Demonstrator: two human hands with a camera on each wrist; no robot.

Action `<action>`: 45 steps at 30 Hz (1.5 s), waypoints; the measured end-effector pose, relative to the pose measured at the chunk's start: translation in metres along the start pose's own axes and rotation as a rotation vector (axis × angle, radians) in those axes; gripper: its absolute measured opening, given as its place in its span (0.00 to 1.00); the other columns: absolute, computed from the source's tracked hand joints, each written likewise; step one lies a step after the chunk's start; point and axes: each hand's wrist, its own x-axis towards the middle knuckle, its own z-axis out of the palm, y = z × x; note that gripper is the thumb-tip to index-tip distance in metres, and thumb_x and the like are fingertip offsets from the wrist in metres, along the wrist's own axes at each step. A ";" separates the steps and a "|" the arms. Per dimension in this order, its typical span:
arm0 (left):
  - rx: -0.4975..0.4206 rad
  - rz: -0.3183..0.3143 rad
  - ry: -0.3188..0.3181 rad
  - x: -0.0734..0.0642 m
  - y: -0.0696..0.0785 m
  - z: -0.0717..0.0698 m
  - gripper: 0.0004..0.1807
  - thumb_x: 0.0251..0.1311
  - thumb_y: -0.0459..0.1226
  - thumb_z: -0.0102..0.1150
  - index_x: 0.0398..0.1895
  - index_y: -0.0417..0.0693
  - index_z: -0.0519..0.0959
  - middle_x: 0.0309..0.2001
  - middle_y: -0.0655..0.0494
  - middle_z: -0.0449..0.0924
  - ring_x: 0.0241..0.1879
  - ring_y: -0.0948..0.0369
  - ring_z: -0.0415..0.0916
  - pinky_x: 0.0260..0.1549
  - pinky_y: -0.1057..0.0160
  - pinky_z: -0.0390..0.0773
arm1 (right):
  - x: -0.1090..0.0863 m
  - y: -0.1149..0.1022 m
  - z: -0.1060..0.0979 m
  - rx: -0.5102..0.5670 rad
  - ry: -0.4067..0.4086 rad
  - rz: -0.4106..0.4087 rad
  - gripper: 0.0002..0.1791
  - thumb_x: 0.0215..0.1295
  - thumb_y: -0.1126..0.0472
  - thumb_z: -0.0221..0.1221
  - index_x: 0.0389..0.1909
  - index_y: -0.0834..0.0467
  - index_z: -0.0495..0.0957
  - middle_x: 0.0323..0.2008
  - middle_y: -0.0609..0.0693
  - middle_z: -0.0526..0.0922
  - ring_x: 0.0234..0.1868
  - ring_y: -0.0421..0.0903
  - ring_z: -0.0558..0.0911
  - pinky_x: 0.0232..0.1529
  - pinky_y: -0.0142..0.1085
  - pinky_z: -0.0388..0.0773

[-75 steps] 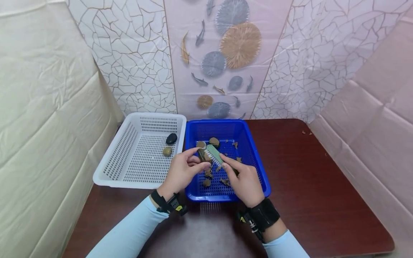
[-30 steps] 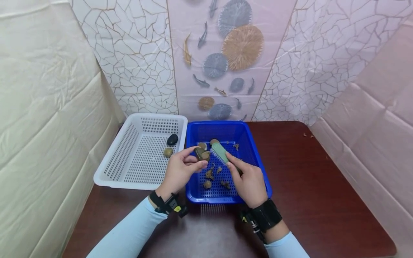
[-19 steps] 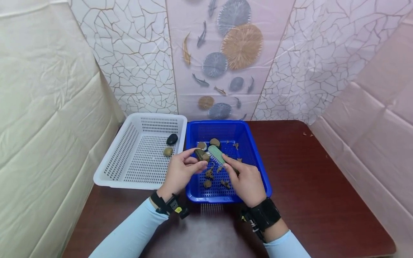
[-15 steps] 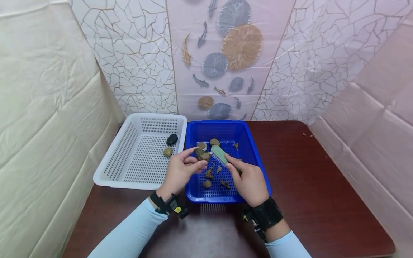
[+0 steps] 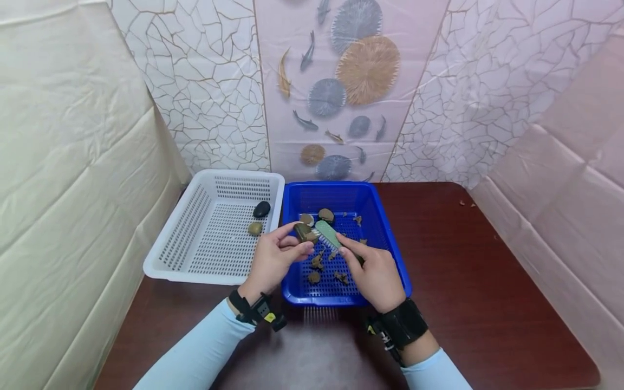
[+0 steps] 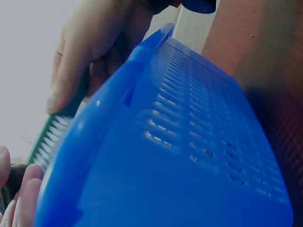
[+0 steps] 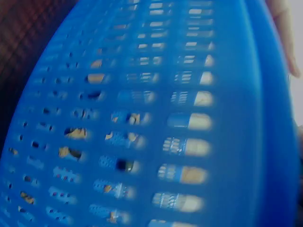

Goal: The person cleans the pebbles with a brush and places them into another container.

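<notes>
In the head view my left hand (image 5: 274, 259) pinches a dark olive stone (image 5: 303, 232) with a tan mud patch on its right end, above the blue basket (image 5: 390, 254). My right hand (image 5: 376, 273) grips a green scrub brush (image 5: 327, 232), forefinger laid along its back, its white bristles against the stone's muddy side. The left wrist view shows the brush's bristles (image 6: 49, 139) beside the fingertips and the stone's dark edge. Inside the blue basket lie two mud-capped stones (image 5: 325, 215), a small tan lump (image 5: 314, 277) and several mud crumbs (image 5: 341, 277). The basket wall fills most of the right wrist view.
To the left, touching or nearly touching the blue basket, stands a white basket (image 5: 168, 265) holding a black stone (image 5: 261, 209) and an olive stone (image 5: 255, 228). Both sit on a dark red table (image 5: 487, 281). A few crumbs (image 5: 466, 203) lie at its back right, before the patterned backdrop.
The brush has moved back and forth by short strokes over the stone, off it to the right and back onto it. The left hand keeps its hold on the stone.
</notes>
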 end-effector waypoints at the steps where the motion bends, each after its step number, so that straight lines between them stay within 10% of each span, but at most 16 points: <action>1: -0.012 -0.002 0.000 0.000 -0.001 0.000 0.30 0.71 0.31 0.73 0.75 0.43 0.78 0.43 0.42 0.92 0.44 0.50 0.93 0.45 0.54 0.93 | 0.001 0.001 -0.001 -0.025 -0.001 0.012 0.20 0.83 0.53 0.63 0.71 0.49 0.84 0.14 0.39 0.61 0.13 0.38 0.60 0.15 0.34 0.60; 12: -0.065 0.009 -0.007 0.004 0.004 0.003 0.31 0.72 0.28 0.72 0.76 0.41 0.76 0.44 0.39 0.92 0.45 0.48 0.93 0.46 0.51 0.93 | 0.001 -0.007 -0.006 0.044 0.093 -0.089 0.22 0.83 0.55 0.64 0.73 0.48 0.83 0.21 0.43 0.78 0.15 0.36 0.65 0.16 0.33 0.66; 21: -0.085 0.032 -0.004 0.006 0.009 0.005 0.30 0.72 0.26 0.71 0.75 0.39 0.77 0.47 0.39 0.92 0.47 0.41 0.92 0.44 0.52 0.93 | -0.001 0.007 -0.005 -0.069 0.073 0.049 0.21 0.82 0.55 0.65 0.72 0.49 0.84 0.14 0.41 0.62 0.12 0.38 0.58 0.14 0.34 0.59; 27: -0.050 0.020 -0.041 0.005 0.006 0.009 0.33 0.70 0.26 0.73 0.76 0.39 0.75 0.44 0.41 0.92 0.47 0.40 0.91 0.47 0.47 0.92 | 0.000 -0.009 -0.006 0.060 0.145 -0.105 0.22 0.81 0.57 0.66 0.73 0.49 0.83 0.26 0.45 0.85 0.14 0.34 0.62 0.15 0.33 0.65; 33: -0.105 0.047 -0.044 0.002 0.009 0.008 0.29 0.73 0.25 0.69 0.75 0.40 0.76 0.48 0.37 0.91 0.46 0.47 0.93 0.46 0.49 0.93 | 0.000 0.000 -0.007 -0.052 0.114 0.015 0.22 0.81 0.55 0.66 0.72 0.48 0.83 0.13 0.39 0.60 0.12 0.38 0.57 0.13 0.34 0.59; 39: -0.098 0.013 -0.024 0.001 0.010 0.009 0.32 0.69 0.24 0.72 0.75 0.39 0.75 0.46 0.38 0.91 0.46 0.45 0.92 0.43 0.54 0.93 | -0.002 -0.010 -0.005 0.064 0.184 -0.104 0.23 0.80 0.58 0.67 0.72 0.50 0.83 0.38 0.47 0.92 0.14 0.35 0.62 0.15 0.32 0.65; 45: -0.123 0.018 -0.024 -0.001 0.008 0.011 0.29 0.72 0.25 0.70 0.74 0.36 0.75 0.47 0.38 0.91 0.47 0.43 0.92 0.48 0.47 0.92 | -0.002 -0.008 -0.003 0.032 0.101 -0.056 0.22 0.82 0.55 0.65 0.72 0.48 0.83 0.15 0.39 0.64 0.14 0.35 0.59 0.15 0.33 0.61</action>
